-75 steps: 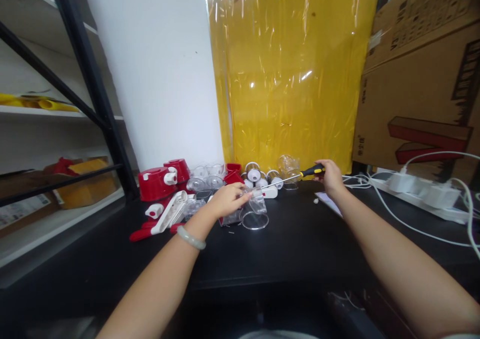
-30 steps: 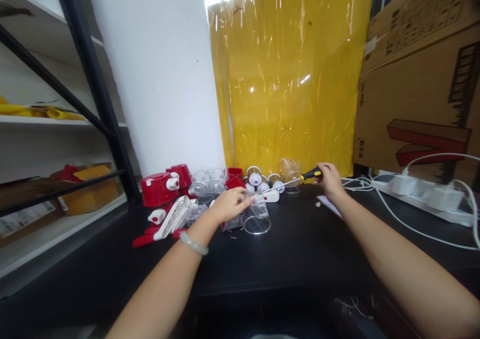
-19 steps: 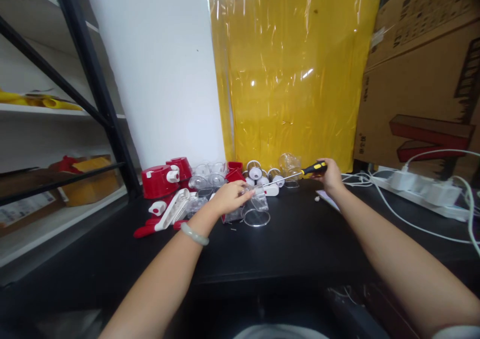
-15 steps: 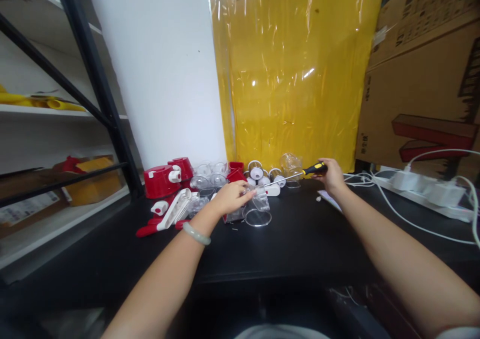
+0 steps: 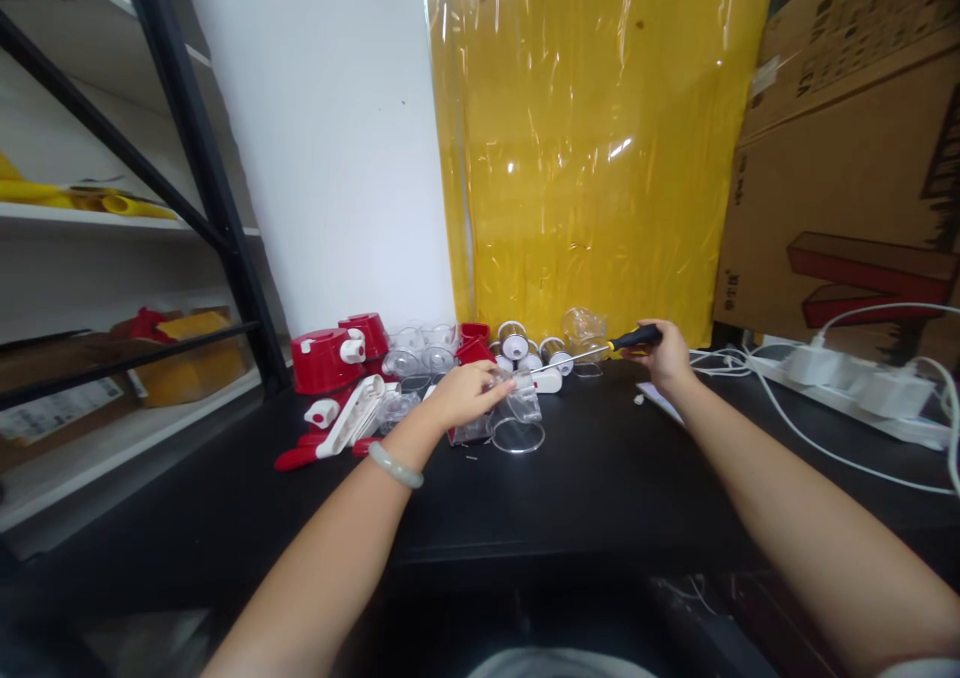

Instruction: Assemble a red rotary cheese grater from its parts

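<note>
Screwdriver (image 5: 634, 338) in right grip (image 5: 666, 358)

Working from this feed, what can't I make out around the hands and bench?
Head view throughout:
Screwdriver tip: lost against the clear part and left hand.
Left hand's far-side fingers: hidden by the hand itself.
Flat pale item: partly covered by the right forearm.
Tiny slivers: too small to identify.
Cardboard box: cut off by the right frame edge.

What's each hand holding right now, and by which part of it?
The right hand holds the screwdriver by its handle; the left hand grips a clear plastic part near its upper end.
</note>
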The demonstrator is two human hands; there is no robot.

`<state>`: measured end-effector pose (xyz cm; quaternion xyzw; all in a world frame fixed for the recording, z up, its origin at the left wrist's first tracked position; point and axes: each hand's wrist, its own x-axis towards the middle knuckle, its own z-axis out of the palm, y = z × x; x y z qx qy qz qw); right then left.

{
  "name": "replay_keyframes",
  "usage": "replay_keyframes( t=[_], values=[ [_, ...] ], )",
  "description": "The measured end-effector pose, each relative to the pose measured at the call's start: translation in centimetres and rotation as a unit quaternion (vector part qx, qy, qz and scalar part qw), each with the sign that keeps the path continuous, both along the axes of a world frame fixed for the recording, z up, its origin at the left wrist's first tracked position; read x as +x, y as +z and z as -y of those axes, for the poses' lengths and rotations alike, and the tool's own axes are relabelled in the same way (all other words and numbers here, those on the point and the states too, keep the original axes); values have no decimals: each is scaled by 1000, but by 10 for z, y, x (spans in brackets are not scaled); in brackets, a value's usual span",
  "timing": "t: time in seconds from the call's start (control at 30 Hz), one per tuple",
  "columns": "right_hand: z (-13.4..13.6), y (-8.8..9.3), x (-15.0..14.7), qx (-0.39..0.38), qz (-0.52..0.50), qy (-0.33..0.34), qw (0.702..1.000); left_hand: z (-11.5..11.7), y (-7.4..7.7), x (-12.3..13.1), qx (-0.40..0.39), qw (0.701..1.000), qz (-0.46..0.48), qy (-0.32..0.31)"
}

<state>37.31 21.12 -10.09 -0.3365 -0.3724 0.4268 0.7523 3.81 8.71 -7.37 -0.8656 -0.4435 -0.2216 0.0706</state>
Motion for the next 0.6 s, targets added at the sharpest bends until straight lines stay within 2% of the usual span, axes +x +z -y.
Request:
replay_keyframes(
  t=[0.1,0.37,0.6],
  values=[
    [1,0,-1,0,0,-6,1000,1,1,1,-2,1000,3,1],
    [-2,-3,-1,-8,85,-60,995,2,1,1,1,1000,6,6],
    [-6,-5,1,14,35,-14,999,2,1,1,4,1000,9,-1]
  ],
)
